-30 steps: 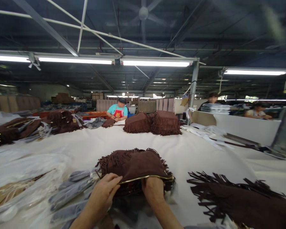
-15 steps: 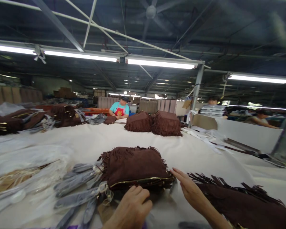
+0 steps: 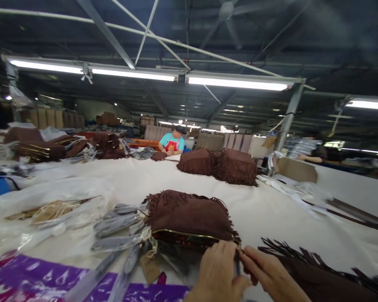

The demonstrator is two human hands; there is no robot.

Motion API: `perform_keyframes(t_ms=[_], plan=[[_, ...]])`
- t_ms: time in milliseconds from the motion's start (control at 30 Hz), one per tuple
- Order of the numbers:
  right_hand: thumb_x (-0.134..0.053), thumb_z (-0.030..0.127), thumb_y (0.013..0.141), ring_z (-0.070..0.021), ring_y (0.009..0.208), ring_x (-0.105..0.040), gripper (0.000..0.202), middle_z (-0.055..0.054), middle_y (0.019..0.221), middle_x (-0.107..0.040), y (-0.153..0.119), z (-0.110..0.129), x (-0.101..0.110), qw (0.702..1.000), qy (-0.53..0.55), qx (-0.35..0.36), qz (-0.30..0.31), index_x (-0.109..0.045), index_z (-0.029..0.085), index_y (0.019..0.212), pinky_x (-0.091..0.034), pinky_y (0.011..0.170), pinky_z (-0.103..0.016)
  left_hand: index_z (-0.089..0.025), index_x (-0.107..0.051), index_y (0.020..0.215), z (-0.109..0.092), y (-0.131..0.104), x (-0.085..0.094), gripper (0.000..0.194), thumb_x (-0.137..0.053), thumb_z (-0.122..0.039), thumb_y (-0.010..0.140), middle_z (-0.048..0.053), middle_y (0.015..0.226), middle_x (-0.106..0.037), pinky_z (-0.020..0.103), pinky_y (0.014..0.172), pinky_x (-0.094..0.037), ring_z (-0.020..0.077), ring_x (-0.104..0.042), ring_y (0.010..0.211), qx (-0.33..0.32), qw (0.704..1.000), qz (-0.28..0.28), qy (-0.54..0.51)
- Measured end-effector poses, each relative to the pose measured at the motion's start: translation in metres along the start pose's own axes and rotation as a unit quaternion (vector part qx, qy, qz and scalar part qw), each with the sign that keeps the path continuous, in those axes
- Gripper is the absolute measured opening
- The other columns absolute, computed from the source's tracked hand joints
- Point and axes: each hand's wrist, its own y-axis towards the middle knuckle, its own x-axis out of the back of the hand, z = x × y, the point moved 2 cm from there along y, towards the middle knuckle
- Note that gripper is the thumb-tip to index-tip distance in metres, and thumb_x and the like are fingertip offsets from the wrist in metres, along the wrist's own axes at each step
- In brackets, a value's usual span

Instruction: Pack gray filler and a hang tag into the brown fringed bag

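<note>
A brown suede fringed bag (image 3: 189, 216) with a gold zip edge lies flat on the white table (image 3: 271, 209) in front of me. Both hands meet at its near right corner. My left hand (image 3: 217, 272) rests against the bag's zip edge with fingers curled. My right hand (image 3: 269, 274) pinches a small dark zip pull (image 3: 237, 262) at that corner, fingertips touching my left hand. The wrists run out of the bottom of the picture.
Grey strips (image 3: 119, 224) and a paper tag (image 3: 149, 268) lie left of the bag, with plastic bags (image 3: 56, 207) and a purple sheet (image 3: 50, 279). Another fringed piece (image 3: 318, 272) lies right. Two fringed bags (image 3: 220, 165) stand behind. A person in a red apron (image 3: 173, 142) works opposite.
Both hands left the bag's zip opening, lifted off, then came together at the bag's right corner. My view has swung left, which brought the purple sheet into the picture.
</note>
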Motion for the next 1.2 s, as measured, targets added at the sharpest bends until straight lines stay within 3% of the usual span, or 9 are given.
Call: perform_keyframes(t_ms=[167,333,600,800,933,1000,1100,1133,1200], plan=[[-0.036,0.037,0.094,-0.0198,0.066,-0.059,0.030,-0.001,0.072,-0.065,-0.005,0.036,-0.003,0.989,-0.130,0.045,-0.046,-0.054,0.024,0.075,-0.036,0.061,-0.029,-0.019,-0.057,0.095,-0.014,0.010,0.004,0.021,-0.049,-0.004,0.082,0.006,0.098,-0.068,0.031,0.078,-0.049,0.0222,-0.065,0.093,0.064,0.998,0.001,0.027],[-0.041,0.033,0.095,-0.0178,0.065,-0.058,0.030,0.001,0.068,-0.064,-0.007,0.046,0.000,0.975,-0.210,0.039,-0.064,-0.050,0.023,0.068,-0.028,0.059,-0.028,-0.020,-0.058,0.097,-0.014,0.005,0.017,0.019,-0.043,-0.009,0.093,0.005,0.092,-0.070,0.028,0.070,-0.049,0.0226,-0.070,0.088,0.091,0.982,0.044,0.158],[-0.038,0.035,0.095,-0.0187,0.064,-0.055,0.031,0.000,0.066,-0.060,-0.007,0.038,0.007,0.963,-0.251,-0.011,-0.101,-0.044,0.023,0.067,-0.027,0.060,-0.028,-0.022,-0.059,0.103,-0.009,-0.014,0.073,0.026,-0.038,-0.009,0.094,0.008,0.095,-0.068,0.034,0.067,-0.052,0.0274,-0.071,0.085,0.134,0.920,0.107,0.353],[-0.031,0.040,0.093,-0.0189,0.063,-0.056,0.034,0.001,0.061,-0.056,-0.001,0.042,0.025,0.979,-0.192,-0.010,-0.066,-0.041,0.024,0.064,-0.033,0.058,-0.026,-0.023,-0.056,0.102,0.022,-0.025,0.110,0.021,-0.036,-0.018,0.097,0.007,0.094,-0.071,0.036,0.068,-0.050,0.0297,-0.070,0.087,0.155,0.911,0.115,0.366],[-0.029,0.045,0.092,-0.0226,0.061,-0.059,0.037,-0.001,0.059,-0.059,0.001,0.001,0.057,0.951,-0.267,-0.072,-0.138,-0.047,0.025,0.066,-0.038,0.059,-0.030,-0.022,-0.054,0.099,0.061,-0.046,0.146,0.018,-0.036,-0.020,0.096,0.008,0.094,-0.072,0.035,0.070,-0.048,0.0298,-0.069,0.091,0.222,0.894,0.085,0.379],[-0.031,0.042,0.092,-0.0260,0.068,-0.063,0.036,-0.004,0.066,-0.065,0.004,-0.016,0.059,0.931,-0.316,-0.077,-0.166,-0.056,0.026,0.072,-0.042,0.062,-0.034,-0.022,-0.052,0.094,0.078,-0.056,0.158,0.016,-0.036,-0.022,0.095,0.007,0.091,-0.072,0.035,0.071,-0.046,0.0281,-0.068,0.090,0.239,0.903,0.074,0.350],[-0.036,0.033,0.092,-0.0327,0.101,-0.062,0.035,-0.014,0.104,-0.069,0.001,-0.002,0.029,0.898,-0.366,0.038,-0.242,-0.065,0.020,0.107,-0.047,0.083,-0.043,-0.023,-0.049,0.081,0.094,-0.065,0.157,0.017,-0.037,-0.025,0.092,0.002,0.078,-0.069,0.029,0.069,-0.046,0.0216,-0.066,0.077,0.209,0.945,0.046,0.248],[-0.042,0.035,0.092,-0.0339,0.113,-0.056,0.040,-0.017,0.121,-0.063,-0.002,0.011,0.010,0.888,-0.372,0.095,-0.254,-0.060,0.016,0.122,-0.044,0.092,-0.046,-0.023,-0.049,0.077,0.097,-0.067,0.153,0.021,-0.036,-0.029,0.092,0.001,0.074,-0.067,0.027,0.067,-0.046,0.0197,-0.064,0.073,0.190,0.959,0.030,0.206],[-0.056,0.044,0.088,-0.0338,0.128,-0.045,0.066,-0.016,0.143,-0.048,-0.002,0.041,-0.032,0.881,-0.374,0.212,-0.198,-0.039,0.015,0.144,-0.040,0.102,-0.046,-0.024,-0.050,0.072,0.103,-0.069,0.145,0.030,-0.038,-0.043,0.091,-0.001,0.070,-0.065,0.024,0.064,-0.048,0.0180,-0.062,0.068,0.147,0.981,-0.013,0.128]])
